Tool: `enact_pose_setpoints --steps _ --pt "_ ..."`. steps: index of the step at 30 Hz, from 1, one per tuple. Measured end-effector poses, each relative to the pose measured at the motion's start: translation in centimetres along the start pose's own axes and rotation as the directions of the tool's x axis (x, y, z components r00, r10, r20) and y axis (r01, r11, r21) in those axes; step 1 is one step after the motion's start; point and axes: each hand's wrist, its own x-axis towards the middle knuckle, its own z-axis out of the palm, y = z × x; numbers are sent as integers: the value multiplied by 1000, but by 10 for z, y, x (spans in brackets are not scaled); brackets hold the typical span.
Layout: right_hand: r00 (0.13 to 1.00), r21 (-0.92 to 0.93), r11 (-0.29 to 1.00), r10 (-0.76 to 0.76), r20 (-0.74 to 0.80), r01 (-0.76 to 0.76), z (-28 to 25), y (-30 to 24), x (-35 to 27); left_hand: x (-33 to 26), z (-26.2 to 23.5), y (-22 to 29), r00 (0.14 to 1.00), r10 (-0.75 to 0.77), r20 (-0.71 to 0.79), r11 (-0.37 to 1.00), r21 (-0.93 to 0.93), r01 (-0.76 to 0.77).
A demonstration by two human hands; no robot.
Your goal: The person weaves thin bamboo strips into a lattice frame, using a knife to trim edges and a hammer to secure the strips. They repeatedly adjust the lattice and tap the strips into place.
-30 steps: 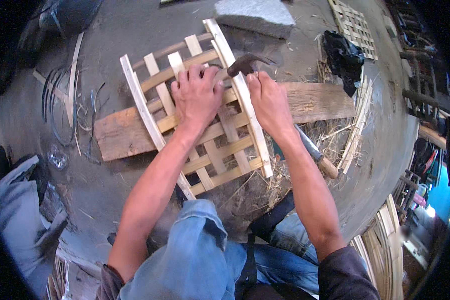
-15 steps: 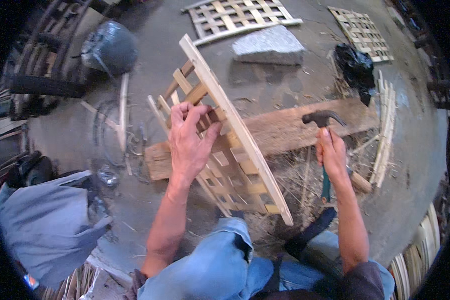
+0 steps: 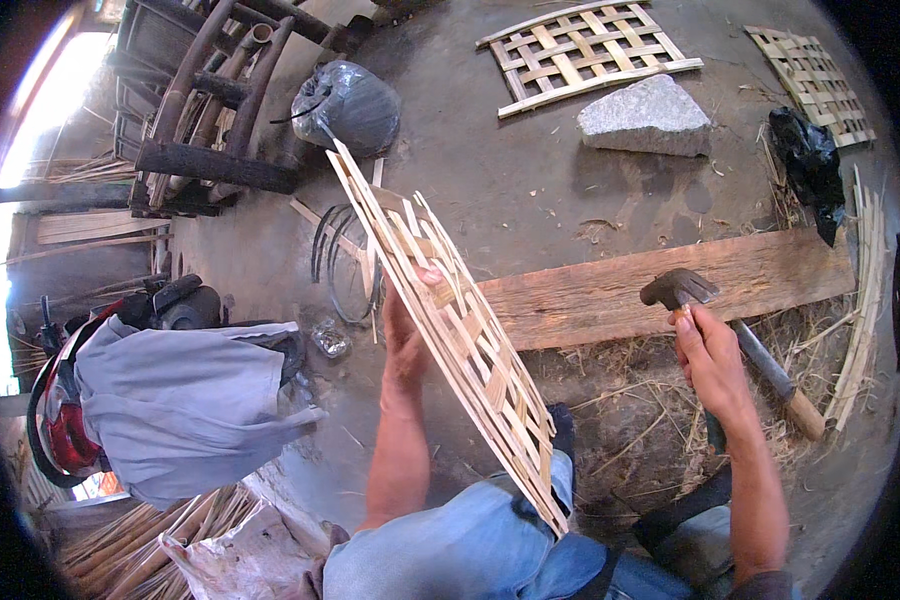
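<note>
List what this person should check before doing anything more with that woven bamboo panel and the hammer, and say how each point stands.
1. Left hand has hold of the woven bamboo panel: ok, its fingers grip the slats.
2. Panel clear of the wooden plank: ok, it is lifted on edge and tilted.
3. Right hand grips the hammer: ok, close under the head.
4. Hammer head kept away from the left hand: ok, well apart.
5. Knife with a wooden handle lying beside the right hand: not ok, it is close to the wrist.
6. Panel's joints all fastened: cannot tell, seen edge-on.
</note>
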Motion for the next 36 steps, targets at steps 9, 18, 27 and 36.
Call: enact_pose_setpoints --steps 9,18,27,36 --pt "990 -168 985 -63 -124 42 -2 1 -1 32 21 -3 969 130 208 860 463 -215" --pt "871 -564 818 -358 -338 117 -56 62 8 66 159 -116 924 -70 375 526 801 -285" --pt "851 -487 871 -308 -426 71 -48 90 -6 48 168 -128 946 21 325 474 830 -295" --pt "908 -685 720 -205 -364 -112 -130 136 -61 45 165 -134 944 -26 329 453 846 -282"
